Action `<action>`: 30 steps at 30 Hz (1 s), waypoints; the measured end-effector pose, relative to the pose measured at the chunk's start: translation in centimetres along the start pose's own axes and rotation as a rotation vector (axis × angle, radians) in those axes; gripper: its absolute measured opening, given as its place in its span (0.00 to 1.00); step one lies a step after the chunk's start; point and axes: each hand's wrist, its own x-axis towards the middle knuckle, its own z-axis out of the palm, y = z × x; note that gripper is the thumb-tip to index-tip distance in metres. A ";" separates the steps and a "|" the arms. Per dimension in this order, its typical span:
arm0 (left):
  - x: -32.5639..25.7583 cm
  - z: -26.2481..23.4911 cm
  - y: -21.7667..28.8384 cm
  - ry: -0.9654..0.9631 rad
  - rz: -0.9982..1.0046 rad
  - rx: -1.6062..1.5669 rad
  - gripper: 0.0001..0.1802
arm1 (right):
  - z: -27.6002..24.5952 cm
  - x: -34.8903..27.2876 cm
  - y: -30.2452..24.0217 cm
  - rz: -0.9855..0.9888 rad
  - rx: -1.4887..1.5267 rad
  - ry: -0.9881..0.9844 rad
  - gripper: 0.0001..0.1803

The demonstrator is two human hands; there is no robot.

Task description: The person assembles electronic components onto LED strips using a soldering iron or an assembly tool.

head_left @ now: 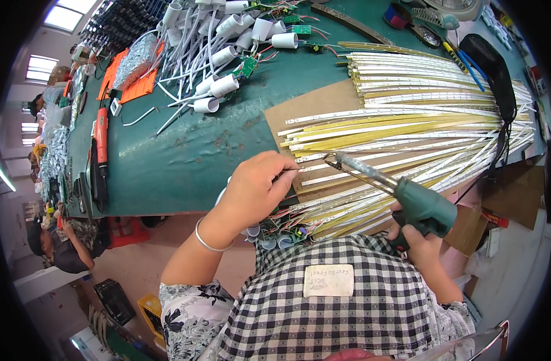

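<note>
My right hand [421, 242] is wrapped round the grip of a green soldering gun [424, 207]. The gun's metal tip reaches left over the ends of long, narrow LED strips [371, 121], white and yellow, fanned out on a sheet of brown cardboard [314, 101]. Beside that tip, my left hand [254, 183] pinches a thin wire between thumb and forefinger, at the left end of one strip. Most of the wire is hidden by the fingers. Below my left hand, wired circuit boards and white cylindrical housings [284, 241] lie close to the table's front edge.
White cylindrical housings [224, 85] with cables and green boards are heaped at the back of the green table [167, 162]. A red electric screwdriver [101, 135] and an orange tray [140, 89] lie left. At right are a black fan-like pouch [489, 66], pliers [454, 55] and a solder spool [397, 16].
</note>
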 end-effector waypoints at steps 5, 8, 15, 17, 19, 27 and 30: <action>-0.9 0.0 0.3 -0.021 0.002 -0.039 0.08 | 1.3 1.9 -1.5 -0.022 0.404 -0.050 0.26; -1.7 0.2 1.0 -0.050 -0.121 -0.294 0.08 | 2.5 3.4 -1.2 0.091 0.405 -0.076 0.23; -3.1 0.9 1.8 -0.059 -0.060 -0.566 0.07 | 10.1 6.9 -1.9 -0.007 0.189 -0.263 0.16; -3.3 1.3 2.1 0.002 -0.051 -0.514 0.08 | 10.4 6.6 -1.9 0.031 0.227 -0.306 0.16; -3.5 1.5 2.2 0.062 -0.044 -0.461 0.08 | 10.4 6.2 -1.8 0.002 0.144 -0.340 0.15; -2.8 1.7 2.8 0.173 0.222 0.077 0.08 | 10.9 5.5 -0.9 0.112 0.000 -0.218 0.15; -2.8 1.6 3.1 0.153 0.242 0.221 0.08 | 11.1 5.5 -0.1 0.018 -0.006 -0.150 0.16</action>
